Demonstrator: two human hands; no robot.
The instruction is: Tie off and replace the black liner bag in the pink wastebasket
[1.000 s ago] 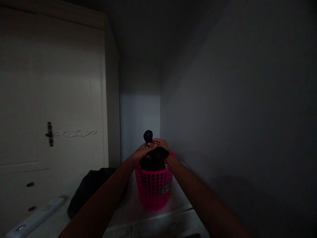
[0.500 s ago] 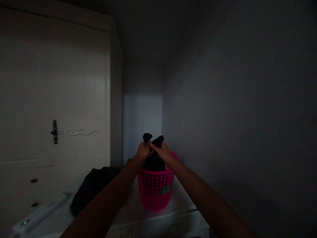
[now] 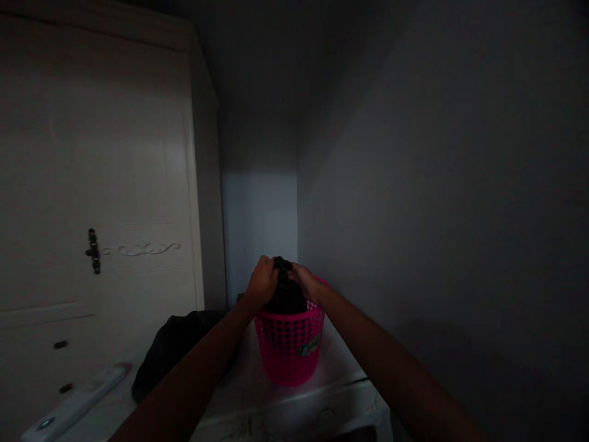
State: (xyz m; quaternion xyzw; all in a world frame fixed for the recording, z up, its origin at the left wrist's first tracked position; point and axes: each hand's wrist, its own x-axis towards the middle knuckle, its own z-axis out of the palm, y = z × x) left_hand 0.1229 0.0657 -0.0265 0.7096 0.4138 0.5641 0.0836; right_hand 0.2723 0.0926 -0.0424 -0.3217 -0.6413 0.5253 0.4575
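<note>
Wall, one, grey (image 3: 437, 184), plain, filling the right side of the view and meeting a paler stretch at the back corner. Wardrobe, one, off-white (image 3: 129, 153), at left, upright. Unit, one, white-topped (image 3: 243, 380), low, its front edge toward the viewer, relief work on the front too dim to read. Bundle, one, dark (image 3: 170, 350), soft and rounded, on the left of the unit, partly covered by the left forearm (image 3: 197, 365); contents hidden. Basket, one, pink (image 3: 291, 362), perforated sides, upright on the white top, well apart from the wall corner. Long object, one, white (image 3: 83, 399), narrow, lying slantwise at lower left, a small round detail at its near end. Bag-like item, one, black (image 3: 286, 298), pliable, its lower part inside the basket and its gathered top above the rim, between the hands. Left hand (image 3: 263, 283), fingers closed on the left side of the gathered top. Right hand (image 3: 307, 283), fingers drawn in on the right side of the same top, wrist just over the rim; exact finger placement too dark to tell. Scroll ornament, one, raised (image 3: 147, 248), on the wardrobe door. Handle, one, dark (image 3: 94, 252), upright, beside the ornament. Label, one, green-toned (image 3: 308, 347), on the basket's side, wording illegible.
</note>
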